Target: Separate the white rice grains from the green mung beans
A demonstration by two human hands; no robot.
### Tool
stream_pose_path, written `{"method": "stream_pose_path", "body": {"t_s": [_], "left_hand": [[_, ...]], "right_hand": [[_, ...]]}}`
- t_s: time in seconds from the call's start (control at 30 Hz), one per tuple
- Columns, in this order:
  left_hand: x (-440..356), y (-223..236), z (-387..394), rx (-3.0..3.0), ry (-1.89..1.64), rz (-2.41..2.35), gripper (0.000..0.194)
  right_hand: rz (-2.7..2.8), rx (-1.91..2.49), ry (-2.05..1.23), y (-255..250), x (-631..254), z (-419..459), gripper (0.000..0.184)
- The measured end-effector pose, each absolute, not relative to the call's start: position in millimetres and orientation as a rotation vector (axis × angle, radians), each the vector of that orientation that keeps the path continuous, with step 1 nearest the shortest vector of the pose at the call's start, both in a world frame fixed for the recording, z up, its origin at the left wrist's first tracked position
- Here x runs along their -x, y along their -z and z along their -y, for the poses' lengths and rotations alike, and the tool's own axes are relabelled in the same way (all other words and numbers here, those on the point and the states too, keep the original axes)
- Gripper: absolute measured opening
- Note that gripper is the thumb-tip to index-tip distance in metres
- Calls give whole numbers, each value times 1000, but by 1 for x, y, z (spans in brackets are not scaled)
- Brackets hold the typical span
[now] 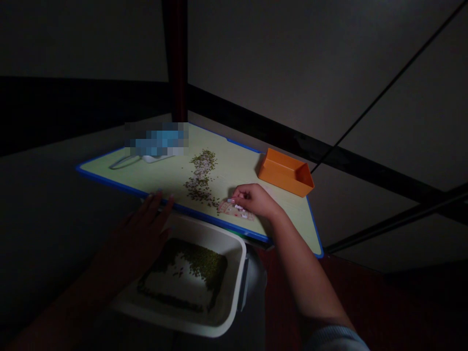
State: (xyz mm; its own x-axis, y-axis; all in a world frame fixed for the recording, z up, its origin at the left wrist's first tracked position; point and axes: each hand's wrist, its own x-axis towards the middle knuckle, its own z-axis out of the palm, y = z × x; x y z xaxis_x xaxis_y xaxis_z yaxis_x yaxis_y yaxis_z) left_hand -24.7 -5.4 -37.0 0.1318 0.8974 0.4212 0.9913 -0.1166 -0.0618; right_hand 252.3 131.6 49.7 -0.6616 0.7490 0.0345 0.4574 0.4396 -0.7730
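Observation:
My right hand [253, 199] is low over the table, its thumb and fingers pinched together. What they hold, if anything, is too small to make out. Just beneath the fingers lies a flat pinkish patterned piece [225, 208] with a few small white bits [239, 208] on it. Small green grains [199, 178], like mung beans, are scattered in a strip left of that hand. My left hand [148, 229] is in shadow with fingers stretched out, at the table's near edge and above the left side of a white basin [239, 273]. More green grains [204, 263] lie inside the basin.
An orange open box [287, 173] stands at the right back of the pale, blue-edged table [161, 183]. At the left back lies a blurred-out blue object [157, 141] with a cable [122, 160]. Walls rise close behind the table. The room is dim.

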Motion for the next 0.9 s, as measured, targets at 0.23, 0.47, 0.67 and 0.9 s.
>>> {"method": "stream_pose_path", "body": {"t_s": [0.23,0.47,0.67,0.9], "left_hand": [[24,39,6,2065,372,1822,71],[25,36,7,2081,386,1856,65],[29,38,7,2112,446,1848,65],[30,45,6,2105,444,1819,70]], "right_hand": [[2355,1022,-1056,-50,-251,-131,14],[2382,1010,-994,-48,-250,-132,12],[2422,1030,-942,-49,-248,-130,14],[2461,1024,-905,-47,-246,-130,13]]}}
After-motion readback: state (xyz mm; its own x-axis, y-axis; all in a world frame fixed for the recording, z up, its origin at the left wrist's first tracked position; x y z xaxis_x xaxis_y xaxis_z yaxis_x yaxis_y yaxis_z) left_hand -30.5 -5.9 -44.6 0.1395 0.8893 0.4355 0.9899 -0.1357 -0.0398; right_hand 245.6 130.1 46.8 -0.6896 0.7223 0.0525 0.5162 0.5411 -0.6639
